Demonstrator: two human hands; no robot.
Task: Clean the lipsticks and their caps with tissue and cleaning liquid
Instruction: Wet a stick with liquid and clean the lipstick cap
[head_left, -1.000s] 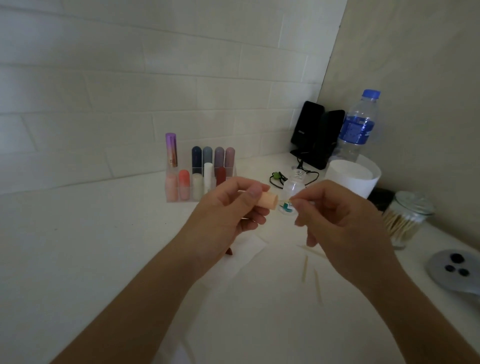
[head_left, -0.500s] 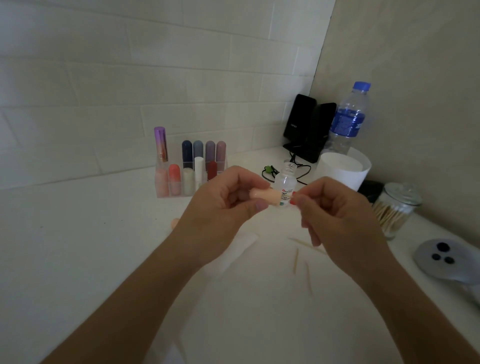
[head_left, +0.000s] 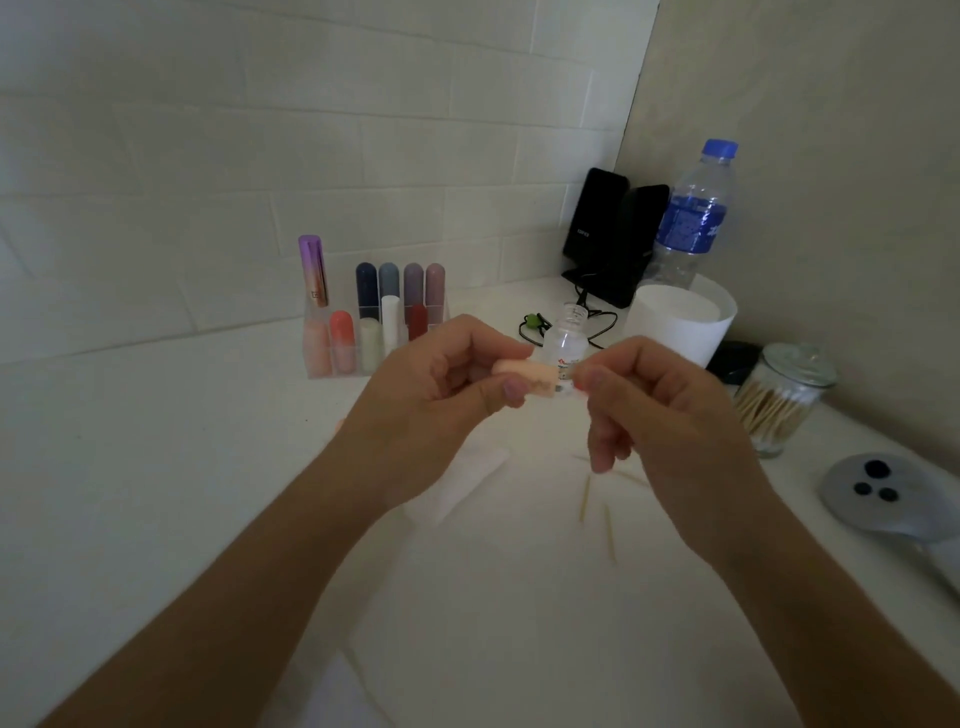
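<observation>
Head view: your left hand (head_left: 441, 405) grips the peach lipstick cap (head_left: 519, 376) above the bench (head_left: 156, 467); right hand (head_left: 670, 426) pinches a small item, unidentifiable. Risk: knocking over the seemingly uncapped cleaning-liquid bottle (head_left: 566, 338) just behind.

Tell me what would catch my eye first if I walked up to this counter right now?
The two hands meeting mid-picture: the left hand grips a small peach lipstick piece, while the right hand pinches toward its end, on what I cannot tell. Behind them, at the back left, stands a clear rack of pastel and dark lipsticks, and a blue-capped water bottle rises in the right corner.
</observation>
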